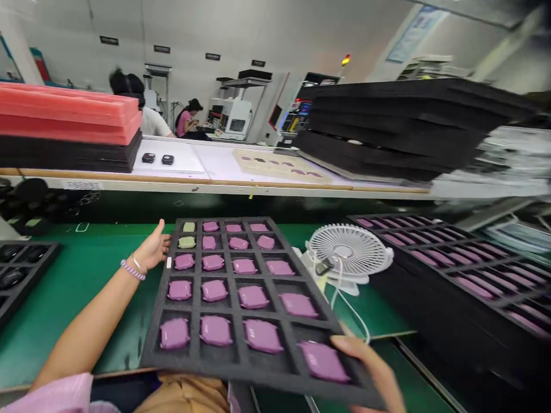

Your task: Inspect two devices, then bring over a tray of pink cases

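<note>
A black foam tray (pixel 235 365) is tilted in front of me, its near end raised toward me. Most of its pockets hold purple squarish pieces (pixel 216 331); two pale green pieces (pixel 186 242) sit at the far left. My right hand (pixel 372 367) is closed round the near right corner, thumb on top, fingers mostly hidden beneath. At the left edge, my left hand (pixel 150 249) has its fingers against the tray, their tips partly hidden, with the thumb pointing up. A small white label (pixel 169 263) is on that edge.
A white fan (pixel 344 252) with a cable stands right of the tray. Stacked black trays (pixel 430 321) with purple pieces are farther right. Another black tray (pixel 26 269) lies left. The shelf (pixel 206 186) carries red foam (pixel 69 115) and black foam (pixel 400 126). People sit beyond.
</note>
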Motion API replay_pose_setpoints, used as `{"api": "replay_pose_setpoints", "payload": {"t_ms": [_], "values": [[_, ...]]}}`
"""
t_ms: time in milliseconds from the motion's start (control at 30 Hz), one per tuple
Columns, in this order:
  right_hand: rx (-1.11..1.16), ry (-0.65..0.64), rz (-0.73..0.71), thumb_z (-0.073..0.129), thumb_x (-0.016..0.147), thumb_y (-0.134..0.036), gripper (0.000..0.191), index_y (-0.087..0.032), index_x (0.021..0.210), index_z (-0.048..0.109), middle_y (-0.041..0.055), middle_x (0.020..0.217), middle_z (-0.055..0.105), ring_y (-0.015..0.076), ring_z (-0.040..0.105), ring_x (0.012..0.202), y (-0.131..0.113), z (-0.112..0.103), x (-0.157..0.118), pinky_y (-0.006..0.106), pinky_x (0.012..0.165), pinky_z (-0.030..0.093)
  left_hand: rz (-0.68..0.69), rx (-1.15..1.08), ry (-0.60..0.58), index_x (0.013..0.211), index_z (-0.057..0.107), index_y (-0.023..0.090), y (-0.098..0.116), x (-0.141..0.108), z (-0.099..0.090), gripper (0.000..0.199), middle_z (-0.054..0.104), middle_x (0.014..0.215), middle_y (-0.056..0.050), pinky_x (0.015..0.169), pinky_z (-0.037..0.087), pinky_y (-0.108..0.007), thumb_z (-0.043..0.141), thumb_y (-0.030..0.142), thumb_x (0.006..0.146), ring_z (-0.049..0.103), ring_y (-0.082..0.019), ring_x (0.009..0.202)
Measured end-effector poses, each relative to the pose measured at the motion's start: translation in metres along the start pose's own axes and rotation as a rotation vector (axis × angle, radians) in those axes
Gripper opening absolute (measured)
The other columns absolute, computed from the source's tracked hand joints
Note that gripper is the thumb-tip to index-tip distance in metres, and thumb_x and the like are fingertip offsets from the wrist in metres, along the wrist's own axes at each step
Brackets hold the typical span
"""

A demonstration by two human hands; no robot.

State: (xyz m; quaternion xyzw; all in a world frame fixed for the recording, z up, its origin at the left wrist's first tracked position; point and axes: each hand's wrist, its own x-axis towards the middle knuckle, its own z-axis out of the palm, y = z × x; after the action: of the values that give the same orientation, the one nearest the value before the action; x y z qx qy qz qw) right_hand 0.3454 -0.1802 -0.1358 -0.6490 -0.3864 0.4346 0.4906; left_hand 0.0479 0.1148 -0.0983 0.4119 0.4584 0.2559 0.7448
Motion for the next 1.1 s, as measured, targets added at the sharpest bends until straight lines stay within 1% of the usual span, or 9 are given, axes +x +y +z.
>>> {"api": "replay_pose_setpoints", "payload": {"t_ms": [100, 200, 267, 400, 567, 667, 800, 967, 1100], "values": [[0.286, -0.034, 0.155, 0.075, 0.07, -0.054, 0.08, -0.032, 0.143, 0.054, 0.0105, 0.128, 0.068, 0.0454, 0.066, 0.112, 0.013, 0.048, 0.008, 0.061, 0.092, 0.055, 0.043, 0.042, 0.122, 0.127, 0.06, 0.01, 0.001, 0.009, -0.02, 0.077, 0.073, 0.103, -0.016, 0.073, 0.058, -0.032, 0.025, 0.072, 0.097, 0.071, -0.024, 0.086], [0.326, -0.089, 0.187, 0.083, 0.068, -0.055, 0.073, -0.031, 0.133, 0.059, 0.0101, 0.131, 0.066, 0.0408, 0.06, 0.123, 0.028, 0.081, 0.009, 0.054, 0.1, 0.052, 0.059, 0.039, 0.145, 0.119, 0.067, 0.013, 0.001, 0.013, -0.035, 0.07, 0.075, 0.1, -0.015, 0.08, 0.059, -0.036, 0.034, 0.07, 0.097, 0.072, -0.027, 0.091], [0.296, -0.14, 0.2, 0.084, 0.069, -0.058, 0.07, -0.03, 0.129, 0.061, 0.0103, 0.131, 0.065, 0.0385, 0.057, 0.127, 0.033, 0.09, 0.011, 0.052, 0.105, 0.049, 0.078, 0.053, 0.174, 0.117, 0.069, 0.014, 0.0, 0.014, -0.044, 0.066, 0.076, 0.1, -0.014, 0.082, 0.059, -0.035, 0.037, 0.068, 0.097, 0.072, -0.027, 0.094], [0.157, -0.233, 0.183, 0.081, 0.075, -0.064, 0.065, -0.025, 0.124, 0.063, 0.0127, 0.128, 0.066, 0.0367, 0.06, 0.122, 0.027, 0.09, 0.017, 0.048, 0.104, 0.05, 0.095, 0.099, 0.189, 0.116, 0.069, 0.012, -0.001, 0.019, -0.052, 0.067, 0.075, 0.104, -0.016, 0.084, 0.059, -0.035, 0.035, 0.067, 0.098, 0.072, -0.028, 0.097], [-0.008, -0.343, 0.192, 0.073, 0.076, -0.072, 0.062, -0.027, 0.119, 0.068, 0.0108, 0.117, 0.071, 0.0386, 0.068, 0.102, 0.005, 0.077, 0.03, 0.051, 0.086, 0.058, 0.174, 0.166, 0.209, 0.12, 0.068, 0.014, -0.012, 0.023, -0.05, 0.056, 0.071, 0.122, -0.014, 0.102, 0.053, -0.036, 0.044, 0.06, 0.099, 0.065, -0.028, 0.119], [-0.017, -0.377, 0.142, 0.074, 0.076, -0.071, 0.057, -0.028, 0.114, 0.073, 0.0092, 0.115, 0.072, 0.0397, 0.066, 0.108, -0.008, 0.064, 0.046, 0.054, 0.096, 0.054, 0.229, 0.21, 0.278, 0.124, 0.064, 0.014, -0.018, 0.017, -0.055, 0.045, 0.065, 0.133, -0.014, 0.112, 0.045, -0.035, 0.054, 0.049, 0.097, 0.058, -0.026, 0.13], [-0.085, -0.411, 0.128, 0.074, 0.074, -0.072, 0.057, -0.026, 0.109, 0.075, 0.0093, 0.119, 0.072, 0.0396, 0.066, 0.108, -0.017, 0.056, 0.067, 0.053, 0.096, 0.054, 0.249, 0.251, 0.288, 0.117, 0.067, 0.012, -0.018, 0.0, -0.067, 0.047, 0.069, 0.126, -0.016, 0.112, 0.046, -0.038, 0.06, 0.052, 0.093, 0.064, -0.027, 0.122], [-0.076, -0.454, 0.079, 0.075, 0.072, -0.071, 0.059, -0.025, 0.109, 0.074, 0.0094, 0.123, 0.07, 0.0393, 0.063, 0.114, -0.02, 0.065, 0.08, 0.054, 0.104, 0.049, 0.218, 0.271, 0.32, 0.114, 0.069, 0.014, -0.012, -0.013, -0.079, 0.049, 0.073, 0.116, -0.013, 0.107, 0.051, -0.037, 0.052, 0.056, 0.097, 0.068, -0.026, 0.114], [-0.087, -0.525, 0.094, 0.074, 0.075, -0.069, 0.061, -0.024, 0.117, 0.071, 0.0102, 0.123, 0.07, 0.0372, 0.068, 0.102, -0.017, 0.075, 0.078, 0.049, 0.084, 0.059, 0.151, 0.261, 0.398, 0.115, 0.07, 0.012, -0.01, -0.01, -0.082, 0.053, 0.075, 0.108, -0.013, 0.103, 0.053, -0.037, 0.041, 0.055, 0.101, 0.07, -0.025, 0.108]]}}
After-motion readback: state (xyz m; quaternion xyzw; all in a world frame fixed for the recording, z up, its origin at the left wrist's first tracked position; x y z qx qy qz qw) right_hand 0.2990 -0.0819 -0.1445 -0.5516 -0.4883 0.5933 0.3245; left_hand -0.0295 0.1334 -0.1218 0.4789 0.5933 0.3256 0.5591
